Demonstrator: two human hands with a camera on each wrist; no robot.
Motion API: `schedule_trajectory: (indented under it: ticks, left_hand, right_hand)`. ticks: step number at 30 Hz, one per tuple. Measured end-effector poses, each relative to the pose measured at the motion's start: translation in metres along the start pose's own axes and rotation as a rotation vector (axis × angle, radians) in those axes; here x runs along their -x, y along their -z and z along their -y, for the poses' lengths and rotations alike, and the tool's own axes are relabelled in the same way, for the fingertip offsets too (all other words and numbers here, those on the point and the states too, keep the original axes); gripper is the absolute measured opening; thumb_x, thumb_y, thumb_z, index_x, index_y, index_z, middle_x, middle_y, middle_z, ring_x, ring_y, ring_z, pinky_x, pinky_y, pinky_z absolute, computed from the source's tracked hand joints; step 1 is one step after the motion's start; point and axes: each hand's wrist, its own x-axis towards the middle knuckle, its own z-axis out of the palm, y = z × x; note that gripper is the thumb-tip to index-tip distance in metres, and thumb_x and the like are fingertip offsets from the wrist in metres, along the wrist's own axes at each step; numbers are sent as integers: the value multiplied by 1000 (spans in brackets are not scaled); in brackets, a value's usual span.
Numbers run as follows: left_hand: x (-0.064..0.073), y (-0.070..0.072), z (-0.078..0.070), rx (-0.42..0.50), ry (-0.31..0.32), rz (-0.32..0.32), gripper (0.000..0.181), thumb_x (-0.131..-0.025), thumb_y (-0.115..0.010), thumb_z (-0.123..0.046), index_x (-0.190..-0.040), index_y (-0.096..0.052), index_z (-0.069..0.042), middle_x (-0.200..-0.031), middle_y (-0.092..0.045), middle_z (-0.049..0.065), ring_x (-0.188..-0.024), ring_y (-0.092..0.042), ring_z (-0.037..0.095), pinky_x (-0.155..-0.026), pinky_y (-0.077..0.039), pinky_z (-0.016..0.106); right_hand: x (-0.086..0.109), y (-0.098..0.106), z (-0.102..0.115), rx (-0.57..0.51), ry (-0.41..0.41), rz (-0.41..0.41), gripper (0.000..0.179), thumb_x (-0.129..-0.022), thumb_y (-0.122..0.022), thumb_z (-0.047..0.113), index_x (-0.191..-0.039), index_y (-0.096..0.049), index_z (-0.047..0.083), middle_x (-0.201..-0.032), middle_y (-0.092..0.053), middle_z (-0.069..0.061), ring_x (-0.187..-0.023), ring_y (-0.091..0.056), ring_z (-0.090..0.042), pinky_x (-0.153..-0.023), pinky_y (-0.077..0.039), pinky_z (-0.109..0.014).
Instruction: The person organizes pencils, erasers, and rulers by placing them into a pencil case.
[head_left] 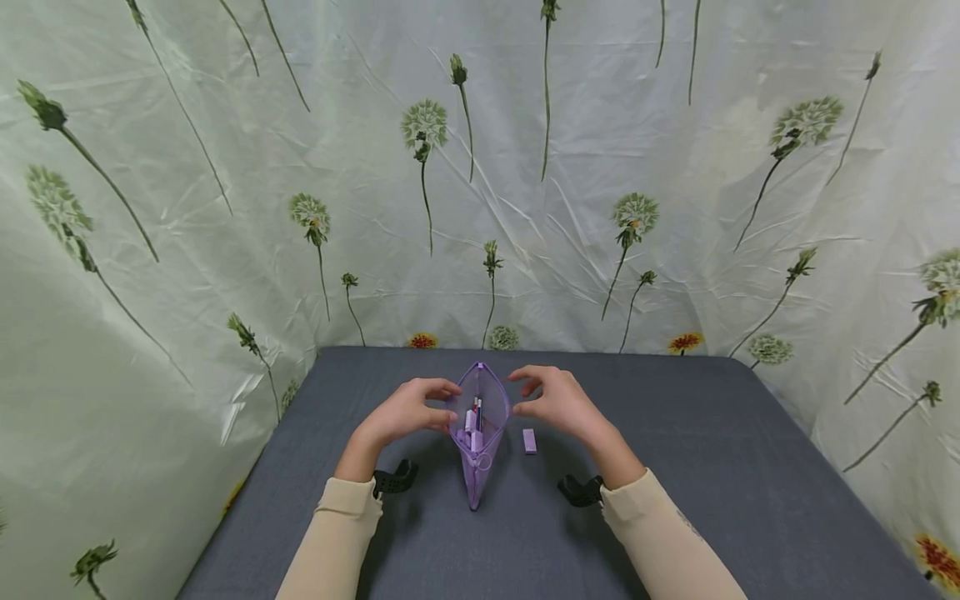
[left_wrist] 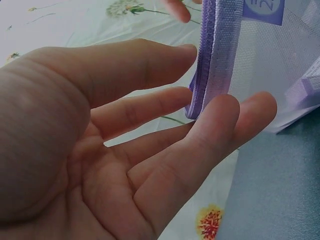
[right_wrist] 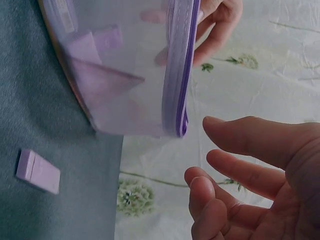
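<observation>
A lilac mesh zip pouch stands on the table with its mouth spread wide. Inside it, lilac pieces and slim pen-like sticks show. My left hand is at the pouch's left side, fingers loosely bent; in the left wrist view the thumb and fingertips are right at the zip edge. On the other side, my right hand hovers with fingers apart and nothing between them, a small gap from the zip in the right wrist view. A small lilac block with a seam near one end lies on the table by the pouch.
The dark grey table reaches back to a pale cloth printed with dandelions, which hangs behind and along the sides. Black bands with small mounts sit on both wrists.
</observation>
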Motion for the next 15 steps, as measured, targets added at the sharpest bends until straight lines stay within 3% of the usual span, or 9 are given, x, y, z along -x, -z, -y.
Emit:
schedule_trajectory:
  ticks: [8, 15]
  left_hand:
    - [1, 2, 0, -3, -3, -17, 45, -93, -74, -13, -135, -61, -4, -136, -56, 23, -85, -73, 23, -80, -60, 38]
    - [2, 2, 0, -3, 4, -13, 46, -93, -74, -14, -136, -61, -6, -135, -57, 20, -86, -73, 22, -85, -58, 47]
  right_hand:
    - [2, -5, -19, 8, -41, 47, 50, -81, -86, 13, -127, -69, 18, -101, -69, -8, -82, -62, -16, -68, -53, -37]
    - [2, -21, -43, 11, -56, 60, 50, -79, -87, 13, -125, -70, 12, -93, -68, -7, -74, -59, -15, -65, -51, -36]
